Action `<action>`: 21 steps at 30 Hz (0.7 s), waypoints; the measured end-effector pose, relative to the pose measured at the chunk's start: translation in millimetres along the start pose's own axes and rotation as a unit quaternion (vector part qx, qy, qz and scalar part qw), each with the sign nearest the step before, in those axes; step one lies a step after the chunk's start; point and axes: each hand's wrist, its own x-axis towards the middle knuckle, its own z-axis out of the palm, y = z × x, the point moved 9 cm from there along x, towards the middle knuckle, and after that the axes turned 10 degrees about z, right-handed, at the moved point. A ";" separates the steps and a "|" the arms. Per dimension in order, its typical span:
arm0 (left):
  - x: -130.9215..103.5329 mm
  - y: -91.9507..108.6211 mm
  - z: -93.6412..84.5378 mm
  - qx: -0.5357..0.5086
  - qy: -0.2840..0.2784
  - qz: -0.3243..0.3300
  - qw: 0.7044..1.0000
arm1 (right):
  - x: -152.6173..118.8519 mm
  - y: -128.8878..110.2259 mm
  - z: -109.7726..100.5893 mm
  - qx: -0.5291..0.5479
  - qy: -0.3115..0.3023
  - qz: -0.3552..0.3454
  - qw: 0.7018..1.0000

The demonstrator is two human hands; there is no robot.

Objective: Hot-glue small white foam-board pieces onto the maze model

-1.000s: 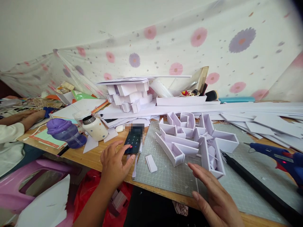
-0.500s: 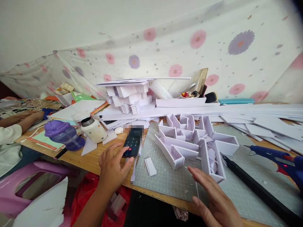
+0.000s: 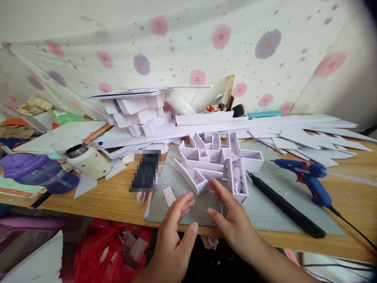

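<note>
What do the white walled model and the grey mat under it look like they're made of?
The white walled model looks like matte foam board or thick card: its strips have thick, cleanly cut edges. The grey mat looks like a rubbery plastic cutting mat, dull, with a printed grid.

My phone (image 3: 145, 171) is pixel-blurred beyond reading, the glue gun's cord (image 3: 353, 230) leaves the right edge, and my wrists are cut off below.

No writing can be read anywhere; the phone (image 3: 145, 171) screen is blurred out (only a dark blotch shows); the cutting mat (image 3: 266, 204) carries a faint grid with no legible figures; the printed sheets (image 3: 17, 188) at far left are too small to make out.
</note>
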 end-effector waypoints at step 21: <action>9.1 -11.6 21.1 -0.108 -0.019 -0.045 0.993 | 6.6 -1.8 5.4 0.018 0.008 0.013 1.000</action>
